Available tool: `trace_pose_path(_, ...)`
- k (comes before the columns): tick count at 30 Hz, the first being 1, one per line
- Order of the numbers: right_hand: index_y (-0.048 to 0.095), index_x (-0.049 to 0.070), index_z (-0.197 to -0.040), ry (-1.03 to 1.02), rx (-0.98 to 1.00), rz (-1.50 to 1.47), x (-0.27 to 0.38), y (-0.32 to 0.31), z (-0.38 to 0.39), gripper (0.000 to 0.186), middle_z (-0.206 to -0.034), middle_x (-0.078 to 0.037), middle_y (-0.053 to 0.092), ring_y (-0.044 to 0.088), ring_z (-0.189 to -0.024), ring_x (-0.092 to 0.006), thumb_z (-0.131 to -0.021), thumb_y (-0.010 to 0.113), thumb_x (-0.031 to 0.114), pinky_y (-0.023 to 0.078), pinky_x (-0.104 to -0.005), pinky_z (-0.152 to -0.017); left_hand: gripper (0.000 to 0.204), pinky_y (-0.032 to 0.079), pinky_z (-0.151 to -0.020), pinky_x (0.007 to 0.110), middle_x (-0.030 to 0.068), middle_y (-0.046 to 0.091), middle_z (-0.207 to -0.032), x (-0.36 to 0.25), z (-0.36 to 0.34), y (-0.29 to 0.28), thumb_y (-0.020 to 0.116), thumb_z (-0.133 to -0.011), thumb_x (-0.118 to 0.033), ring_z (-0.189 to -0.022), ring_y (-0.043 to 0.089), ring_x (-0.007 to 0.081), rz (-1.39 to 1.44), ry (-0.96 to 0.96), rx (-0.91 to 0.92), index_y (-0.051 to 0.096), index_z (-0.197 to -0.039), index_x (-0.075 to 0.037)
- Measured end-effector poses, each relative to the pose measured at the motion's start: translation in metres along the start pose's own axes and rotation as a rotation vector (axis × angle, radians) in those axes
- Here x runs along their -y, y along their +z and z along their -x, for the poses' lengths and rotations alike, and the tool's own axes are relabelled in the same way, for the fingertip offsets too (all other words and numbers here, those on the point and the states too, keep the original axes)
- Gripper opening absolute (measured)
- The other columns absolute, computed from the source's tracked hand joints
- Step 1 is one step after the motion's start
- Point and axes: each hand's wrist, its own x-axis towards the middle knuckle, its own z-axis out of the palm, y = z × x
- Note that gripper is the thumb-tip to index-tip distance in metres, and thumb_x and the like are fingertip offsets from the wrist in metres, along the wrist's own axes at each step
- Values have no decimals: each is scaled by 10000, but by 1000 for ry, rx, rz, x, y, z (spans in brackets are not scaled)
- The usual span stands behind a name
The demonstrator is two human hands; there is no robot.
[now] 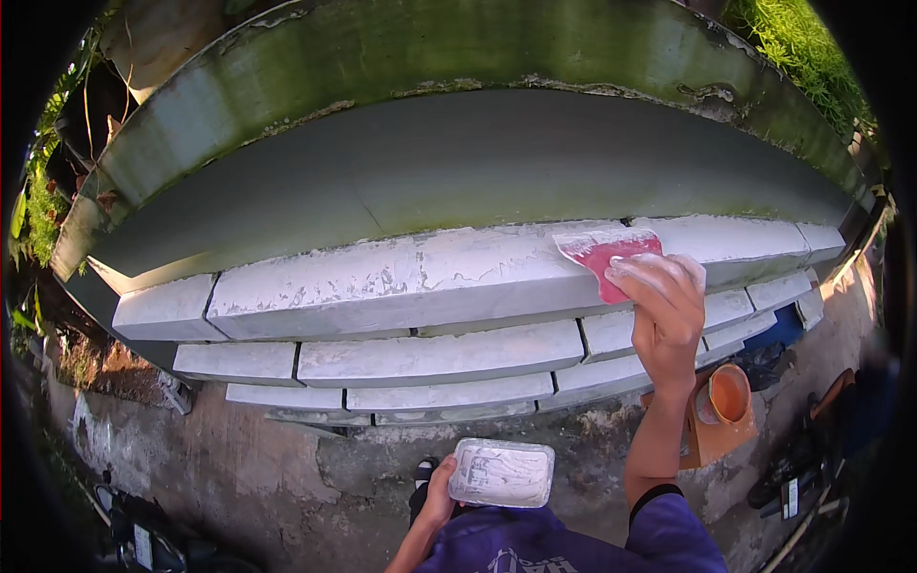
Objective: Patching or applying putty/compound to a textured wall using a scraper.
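Observation:
My right hand [659,306], dusted with white, grips a red flexible scraper [621,263] whose blade is coated in white paste and rests against the white-coated top ledge [401,282] of stepped grey blocks. Patchy grey shows through the white on that ledge. Low in the view, my left hand [439,492] is closed on one side of a shallow rectangular tray [501,468] smeared inside with white paste.
A mossy curved concrete edge [430,57] overhangs a grey wall [458,162]. Lower block rows [430,353] stand over stained concrete ground [258,477]. An orange bucket [731,387] is in a cardboard box [716,444] at right. Dark motorbike parts sit at both lower corners, plants at the sides.

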Motion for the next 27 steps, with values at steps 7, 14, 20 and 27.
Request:
trace_pose_path(7, 692, 32, -975, -41, 131, -72, -1, 2, 10, 336, -951, -101, 677, 631, -924, -295, -686, 593, -108, 469, -444, -858, 446, 387, -414, 248, 25, 626, -807, 33, 49, 15, 400, -1007, -450, -577, 562, 101, 82, 37, -171, 564, -1141, -57)
trace_pose_path(14, 712, 44, -952, -2, 12, -69, -19, 5, -11, 291, -914, -81, 693, 625, -886, -288, -723, 591, -87, 467, -409, -799, 531, 379, -415, 251, 26, 657, -810, 46, 69, 16, 434, -973, -525, -580, 576, 109, 62, 87, -190, 599, -1160, -56)
trace_pose_path(20, 717, 42, -943, 7, 159, -228, -2, -1, 2, 280, -931, -92, 697, 612, -866, -301, -773, 547, -101, 461, -392, -799, 512, 386, -417, 253, 26, 645, -791, 44, 105, 0, 443, -976, -518, -579, 578, 110, 59, 158, -246, 596, -1147, -59)
trace_pose_path(27, 724, 35, -968, 17, 62, -317, 18, 12, -29, 290, -953, -116, 710, 632, -900, -313, -761, 572, -99, 467, -380, -836, 423, 398, -396, 242, 26, 634, -849, 56, 150, -23, 421, -1002, -432, -595, 589, 102, 57, 245, -265, 555, -1167, -66)
